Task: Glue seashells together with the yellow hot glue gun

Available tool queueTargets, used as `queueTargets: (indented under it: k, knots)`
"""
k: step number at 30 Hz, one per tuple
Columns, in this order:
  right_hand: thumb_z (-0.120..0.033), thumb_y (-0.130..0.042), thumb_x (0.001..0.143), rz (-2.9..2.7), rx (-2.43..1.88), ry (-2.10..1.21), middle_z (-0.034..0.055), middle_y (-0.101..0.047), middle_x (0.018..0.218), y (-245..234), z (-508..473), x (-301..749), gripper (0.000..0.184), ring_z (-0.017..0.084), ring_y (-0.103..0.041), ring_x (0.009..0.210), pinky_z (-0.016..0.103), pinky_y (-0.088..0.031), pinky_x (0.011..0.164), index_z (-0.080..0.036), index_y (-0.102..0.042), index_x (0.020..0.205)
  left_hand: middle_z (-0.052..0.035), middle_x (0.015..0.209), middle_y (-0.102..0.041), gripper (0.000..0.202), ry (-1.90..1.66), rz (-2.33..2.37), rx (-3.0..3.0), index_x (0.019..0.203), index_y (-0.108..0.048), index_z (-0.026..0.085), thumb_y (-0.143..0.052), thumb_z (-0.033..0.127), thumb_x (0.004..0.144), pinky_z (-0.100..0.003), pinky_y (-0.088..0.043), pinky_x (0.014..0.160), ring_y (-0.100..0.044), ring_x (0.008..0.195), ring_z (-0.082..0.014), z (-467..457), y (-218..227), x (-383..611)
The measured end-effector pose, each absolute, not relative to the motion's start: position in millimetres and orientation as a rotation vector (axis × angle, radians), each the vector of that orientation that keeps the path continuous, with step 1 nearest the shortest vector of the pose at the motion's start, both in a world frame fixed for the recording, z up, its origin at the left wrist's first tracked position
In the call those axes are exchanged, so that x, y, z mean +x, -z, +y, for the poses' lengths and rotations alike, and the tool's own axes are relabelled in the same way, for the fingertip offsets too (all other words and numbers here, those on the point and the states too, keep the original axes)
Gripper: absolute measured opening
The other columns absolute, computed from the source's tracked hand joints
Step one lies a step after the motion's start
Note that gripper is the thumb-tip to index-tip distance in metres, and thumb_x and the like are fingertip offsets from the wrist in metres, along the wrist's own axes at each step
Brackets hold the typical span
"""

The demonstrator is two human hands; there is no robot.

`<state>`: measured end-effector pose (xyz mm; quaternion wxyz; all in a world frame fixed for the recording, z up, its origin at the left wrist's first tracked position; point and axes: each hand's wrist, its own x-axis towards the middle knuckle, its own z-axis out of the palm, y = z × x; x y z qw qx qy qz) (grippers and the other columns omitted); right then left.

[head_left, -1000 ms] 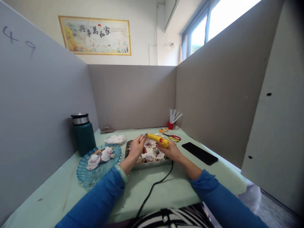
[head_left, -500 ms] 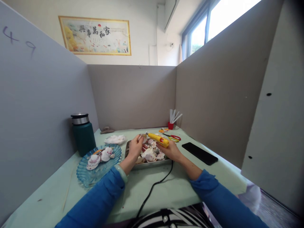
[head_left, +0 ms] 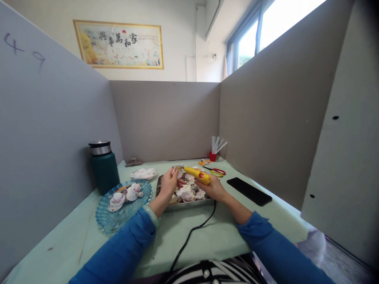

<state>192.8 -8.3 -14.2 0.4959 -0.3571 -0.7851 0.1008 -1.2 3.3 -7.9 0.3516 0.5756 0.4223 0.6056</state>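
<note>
My right hand (head_left: 213,188) is closed around a yellow hot glue gun (head_left: 197,174), its nozzle pointing left. Between the fingers of my left hand (head_left: 168,184) is a pale seashell (head_left: 179,172), close to the nozzle; whether the two touch I cannot tell. Both hands are over a metal tray (head_left: 189,205) heaped with shells (head_left: 186,193). From the glue gun a black cord (head_left: 192,229) runs down toward my lap. To the left, a blue scalloped glass plate (head_left: 103,217) bears a figure made of white and purple-speckled shells (head_left: 132,192).
A dark green flask (head_left: 104,169) stands at the left partition, near a crumpled white tissue (head_left: 143,174). Right of the tray lie a black phone (head_left: 249,191) and red-and-yellow scissors (head_left: 217,172). A red cup (head_left: 212,157) holds white glue sticks (head_left: 217,144). Grey partitions (head_left: 166,118) enclose the table.
The seashell in my left hand has tilted slightly, and the glue gun's nozzle has shifted a little. Everything else stays where it was.
</note>
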Motion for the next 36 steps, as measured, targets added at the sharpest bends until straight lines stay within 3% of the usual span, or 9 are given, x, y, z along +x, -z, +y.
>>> queueTargets:
  k: [18, 27, 36]
  knots:
    - [-0.039, -0.058, 0.083, -1.879, -0.886, -0.258, 0.0013, -0.065, 0.07, 18, -4, 193, 0.025, 0.014, -0.054, 0.059, 0.026, -0.044, 0.058, -0.015, -0.066, 0.088, 0.0021, 0.064, -0.056, 0.037, -1.584, 1.099, 1.513, 0.084, -0.053, 0.017, -0.057, 0.054, 0.08, -0.019, -0.045, 0.039, -0.066, 0.052, -0.0156, 5, 10, -2]
    - [-0.04, -0.059, 0.083, -1.893, -0.875, -0.245, 0.0008, -0.064, 0.069, 18, -4, 194, 0.026, 0.014, -0.054, 0.059, 0.025, -0.044, 0.058, -0.016, -0.067, 0.087, -0.003, 0.076, -0.065, 0.032, -1.549, 1.181, 1.551, 0.087, -0.057, 0.016, -0.058, 0.048, 0.082, -0.018, -0.04, 0.036, -0.063, 0.047, -0.0122, 1, 8, -3]
    - [-0.039, -0.058, 0.082, -1.899, -0.879, -0.268, -0.0001, -0.061, 0.066, 14, -9, 193, 0.025, 0.013, -0.051, 0.057, 0.024, -0.043, 0.056, -0.016, -0.066, 0.084, 0.0031, 0.049, -0.057, 0.03, -1.514, 1.274, 1.531, 0.087, -0.058, 0.017, -0.055, 0.047, 0.083, -0.016, -0.031, 0.035, -0.051, 0.034, -0.0091, -6, 1, -1]
